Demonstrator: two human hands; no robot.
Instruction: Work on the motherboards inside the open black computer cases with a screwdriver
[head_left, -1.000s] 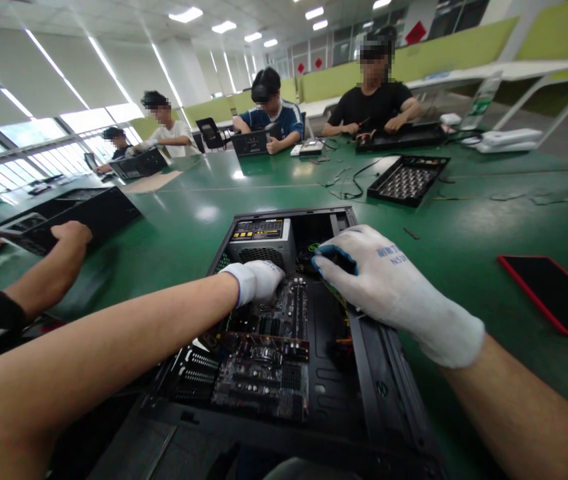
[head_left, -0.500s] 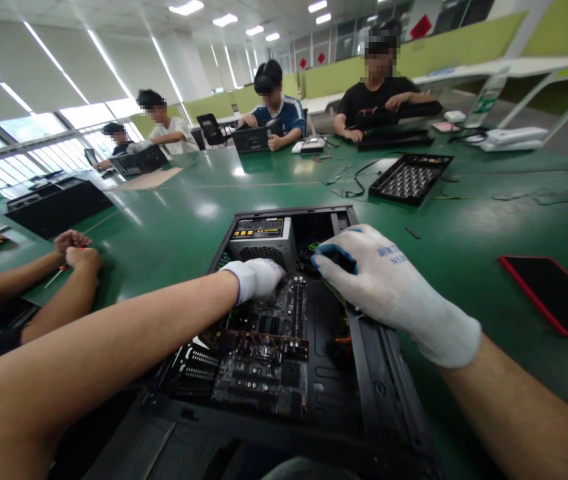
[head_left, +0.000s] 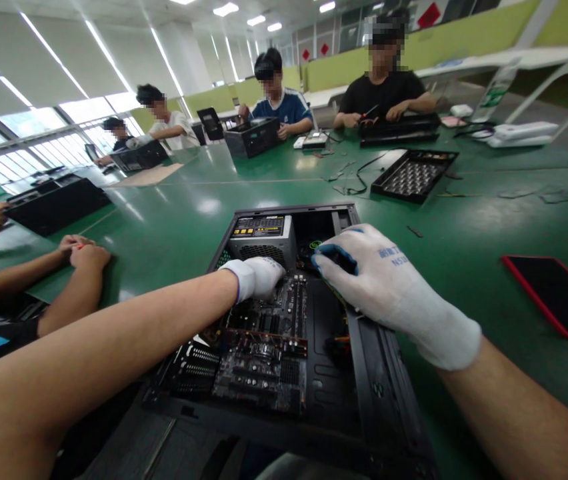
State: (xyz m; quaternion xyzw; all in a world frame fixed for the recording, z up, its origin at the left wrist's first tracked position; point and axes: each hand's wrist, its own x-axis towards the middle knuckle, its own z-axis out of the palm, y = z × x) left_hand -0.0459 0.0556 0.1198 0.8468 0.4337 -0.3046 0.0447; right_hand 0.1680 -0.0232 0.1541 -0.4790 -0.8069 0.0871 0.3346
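Note:
An open black computer case (head_left: 389, 373) lies in front of me with its inside facing up. My left hand (head_left: 263, 277), in a white glove, is closed at the upper end of the motherboard (head_left: 264, 367), just below the power supply (head_left: 264, 243). Its fingertips are hidden, so whatever it grips does not show. My right hand (head_left: 369, 267), also gloved, arches over the case's right rail. Its thumb and forefinger curl together beside dark cables near a fan with a green mark (head_left: 317, 245); what lies between the tips is unclear.
A red-edged black tablet-like device (head_left: 559, 297) lies at right on the green table (head_left: 174, 220). Beyond are a black perforated panel (head_left: 414, 175), loose cables and a bottle (head_left: 497, 93). Several co-workers handle other cases; a co-worker's hands (head_left: 87, 257) are at left.
Both my hands hold nearly the same place. Across the table, one co-worker's case has tilted and another co-worker now lifts a red-handled tool. The co-worker's hands at left have shifted right.

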